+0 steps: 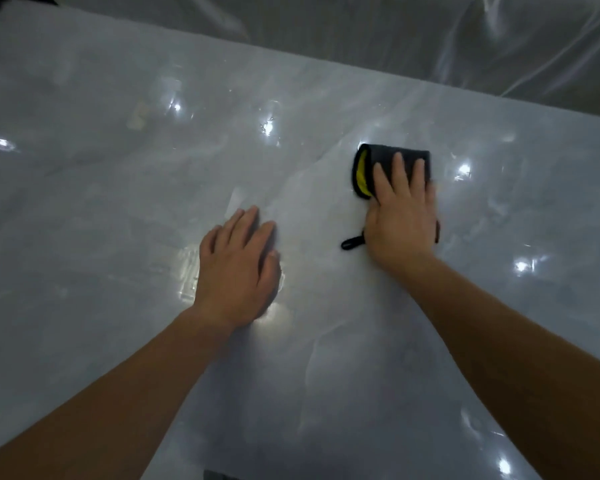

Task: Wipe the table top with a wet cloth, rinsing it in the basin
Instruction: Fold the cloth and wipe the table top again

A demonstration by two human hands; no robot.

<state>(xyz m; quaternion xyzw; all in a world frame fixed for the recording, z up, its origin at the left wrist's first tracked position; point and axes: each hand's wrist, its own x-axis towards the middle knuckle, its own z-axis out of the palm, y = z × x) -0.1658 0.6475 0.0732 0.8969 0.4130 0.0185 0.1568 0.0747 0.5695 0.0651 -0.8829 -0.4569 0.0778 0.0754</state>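
A glossy pale grey marble-look table top (pixel 118 202) fills the view, with ceiling lights reflected in it. A folded dark cloth (pixel 378 159) with a yellow inner side lies on it right of centre, a small black loop sticking out near my wrist. My right hand (pixel 400 216) presses flat on the cloth, fingers spread over its near half. My left hand (pixel 238 268) rests palm down on the bare table to the left of the cloth, holding nothing. No basin is in view.
Clear plastic sheeting (pixel 430 39) hangs or lies beyond the table's far edge, which runs diagonally from the upper left to the right. A dark object (pixel 219 475) shows at the bottom edge of the view.
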